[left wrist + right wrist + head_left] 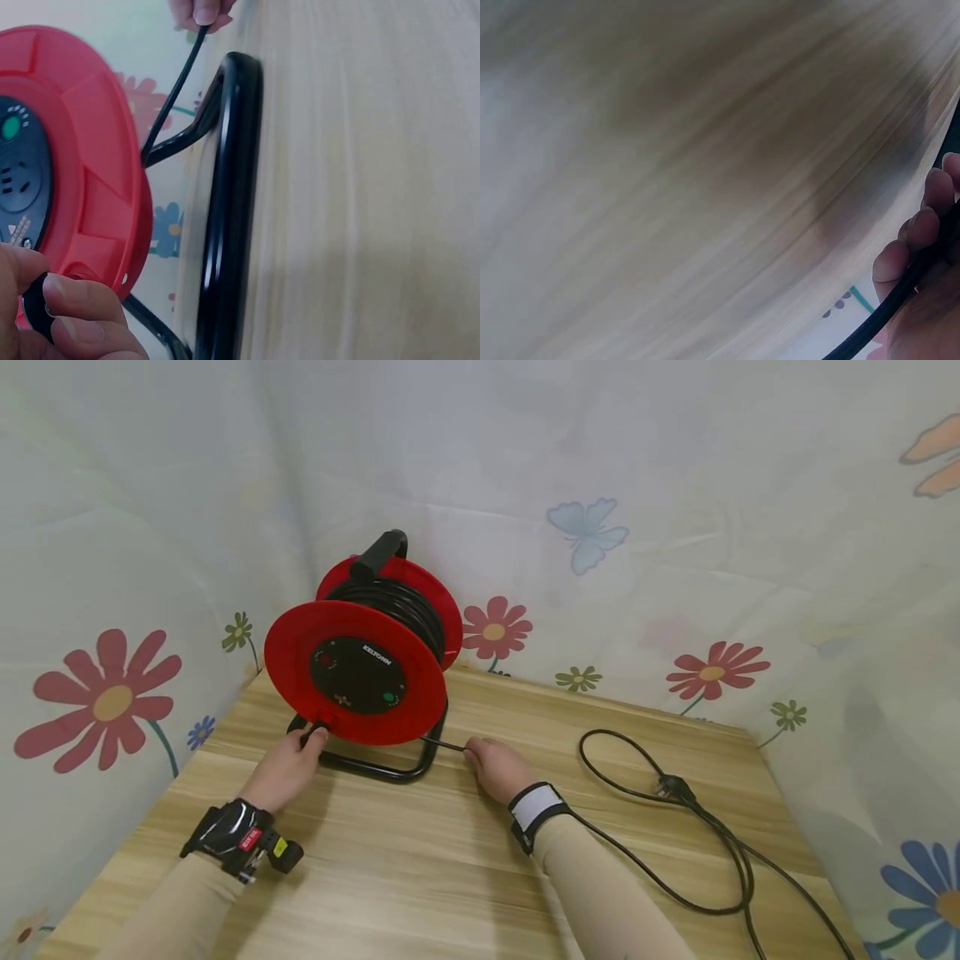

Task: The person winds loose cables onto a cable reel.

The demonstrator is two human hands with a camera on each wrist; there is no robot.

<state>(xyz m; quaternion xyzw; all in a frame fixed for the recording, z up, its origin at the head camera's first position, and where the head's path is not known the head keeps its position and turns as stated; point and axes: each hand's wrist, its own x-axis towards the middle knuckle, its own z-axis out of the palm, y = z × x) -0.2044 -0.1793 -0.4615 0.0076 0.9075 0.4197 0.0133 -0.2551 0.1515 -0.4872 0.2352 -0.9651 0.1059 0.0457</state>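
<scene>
A red cable reel (pixel 288 652) with black cable wound on its drum stands on a black tubular frame (pixel 375 770), left of the table's middle. My left hand (pixel 283 772) grips a small black crank knob (pixel 36 306) low on the reel's front disc; fingers and thumb curl round it in the left wrist view. Just right of the frame, my right hand (pixel 501 768) holds the black cable (pixel 444 744), which runs from the reel's underside into my fingers. In the right wrist view the cable (pixel 874 322) crosses the curled fingers, and part of that hand is out of frame.
The loose cable trails right across the wooden table (pixel 390 860) in loops, with a black plug (pixel 677 788) lying on it. Some cable leaves the view at the lower right. A flower-printed white curtain (pixel 480 460) hangs behind and at both sides.
</scene>
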